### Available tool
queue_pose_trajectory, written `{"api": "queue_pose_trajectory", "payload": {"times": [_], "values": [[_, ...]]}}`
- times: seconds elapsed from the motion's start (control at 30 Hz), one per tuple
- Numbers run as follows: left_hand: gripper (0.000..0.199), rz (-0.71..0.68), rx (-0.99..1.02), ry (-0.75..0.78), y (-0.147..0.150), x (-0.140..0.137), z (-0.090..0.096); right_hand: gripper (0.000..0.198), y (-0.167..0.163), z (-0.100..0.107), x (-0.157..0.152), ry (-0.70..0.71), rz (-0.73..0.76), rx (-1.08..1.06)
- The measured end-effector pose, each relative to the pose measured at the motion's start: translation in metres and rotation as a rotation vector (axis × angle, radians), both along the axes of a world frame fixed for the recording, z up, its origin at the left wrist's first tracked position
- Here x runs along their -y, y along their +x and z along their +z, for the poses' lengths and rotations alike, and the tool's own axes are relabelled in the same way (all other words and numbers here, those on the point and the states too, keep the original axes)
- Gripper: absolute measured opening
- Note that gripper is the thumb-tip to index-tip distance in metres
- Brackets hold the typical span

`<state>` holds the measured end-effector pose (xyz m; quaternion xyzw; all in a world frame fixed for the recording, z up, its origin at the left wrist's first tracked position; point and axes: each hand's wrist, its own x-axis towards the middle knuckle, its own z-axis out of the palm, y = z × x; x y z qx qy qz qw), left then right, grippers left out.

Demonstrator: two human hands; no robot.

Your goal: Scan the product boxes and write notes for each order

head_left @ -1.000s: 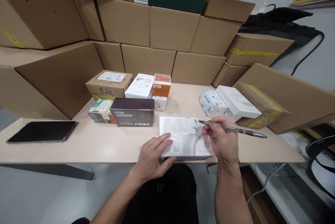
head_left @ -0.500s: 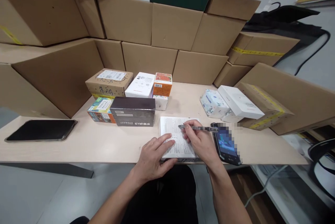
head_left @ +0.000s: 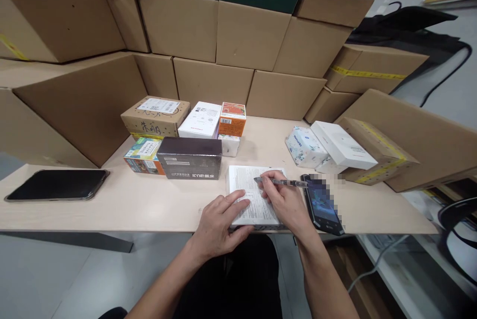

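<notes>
A flat white box (head_left: 240, 174) with dense printed text on its upper face lies at the table's near edge. My left hand (head_left: 219, 222) grips its near left corner, fingers over the top and thumb along the front side. Between the thumb and fingers of my right hand (head_left: 285, 202) is a pen (head_left: 292, 182) with a clear barrel, pinched in a writing hold. Its tip points left over the printed text; whether it touches the surface I cannot tell. Just right of that hand lies a dark handheld phone (head_left: 322, 204) with its screen lit, partly pixelated.
To the left are a black phone (head_left: 55, 185), a dark shrink-wrapped box (head_left: 190, 160), a carton (head_left: 152, 120), a white box (head_left: 199, 120) and an orange box (head_left: 233, 119). A tissue pack (head_left: 305, 145) and white box (head_left: 343, 145) sit right. Stacked cardboard boxes (head_left: 212, 83) wall the back.
Both hands, the pen and the white box stay nearly in place. The pen's back end has shifted slightly to the left. The view has tilted a little.
</notes>
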<state>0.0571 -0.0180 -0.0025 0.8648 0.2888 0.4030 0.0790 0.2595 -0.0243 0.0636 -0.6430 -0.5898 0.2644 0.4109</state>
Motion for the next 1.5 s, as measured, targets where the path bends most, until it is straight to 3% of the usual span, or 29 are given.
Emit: {"api": "queue_pose_trajectory", "payload": {"times": [0.27,0.4,0.5,0.57,0.7,0.9,1.07,1.2,1.37,1.43,1.5], "values": [[0.044,-0.008,0.013,-0.005,0.001,0.0,0.003,0.029,-0.002,0.001,0.002,0.025,-0.021,-0.06],[0.043,-0.008,0.02,-0.002,0.0,0.0,0.003,0.033,0.006,0.004,0.005,0.206,-0.205,-0.229],[0.044,-0.005,0.029,0.0,0.0,-0.001,0.002,0.038,0.031,0.005,0.003,0.305,-0.37,-0.259],[0.044,0.008,0.041,-0.002,0.0,-0.001,0.001,0.042,0.053,0.002,-0.001,0.203,-0.416,-0.086],[0.043,0.064,0.039,-0.023,0.002,0.0,-0.001,0.037,0.084,-0.01,-0.011,-0.142,-0.327,0.362],[0.042,0.093,0.024,-0.021,0.004,0.0,0.0,0.016,0.08,-0.025,-0.017,-0.301,-0.258,0.522],[0.042,0.099,0.021,-0.022,0.004,0.0,0.001,0.019,0.075,-0.027,-0.018,-0.346,-0.245,0.561],[0.043,0.097,0.014,-0.027,0.003,-0.001,0.0,0.032,0.074,-0.024,-0.002,-0.298,-0.292,0.555],[0.043,0.08,0.014,-0.043,0.003,-0.001,-0.001,0.065,0.081,-0.032,0.048,-0.128,-0.669,0.649],[0.043,0.08,0.018,-0.05,0.003,-0.001,-0.002,0.079,0.085,-0.042,0.064,-0.178,-0.767,0.71],[0.043,0.082,0.02,-0.056,0.003,-0.002,-0.002,0.087,0.087,-0.05,0.073,-0.31,-0.76,0.702]]}}
